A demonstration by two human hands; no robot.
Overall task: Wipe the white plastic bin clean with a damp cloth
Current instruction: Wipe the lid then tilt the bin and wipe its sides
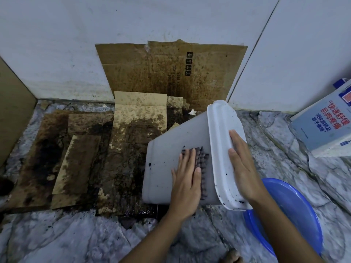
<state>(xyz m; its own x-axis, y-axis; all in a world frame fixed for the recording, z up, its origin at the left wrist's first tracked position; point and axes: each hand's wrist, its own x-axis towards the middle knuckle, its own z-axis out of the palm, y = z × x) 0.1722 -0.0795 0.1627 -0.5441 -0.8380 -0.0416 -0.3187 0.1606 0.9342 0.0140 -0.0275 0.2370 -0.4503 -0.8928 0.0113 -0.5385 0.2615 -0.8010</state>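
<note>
The white plastic bin [167, 149] lies tipped on its side on the floor, its rim facing right and its flat side wall facing up. Dark specks dot the wall and the rim. A dark, bumpy cloth [202, 158] lies flat on that side wall. My left hand [187, 175] presses down on the cloth with its fingers spread. My right hand [241, 160] grips the bin's rim, fingers curled over the edge, and holds the bin steady.
Dirty, stained cardboard sheets [121, 149] cover the floor to the left and lean on the white wall. A blue plastic basin [296, 211] sits at the lower right under the bin's rim. A printed box [326, 122] stands at the right. The floor is marbled stone.
</note>
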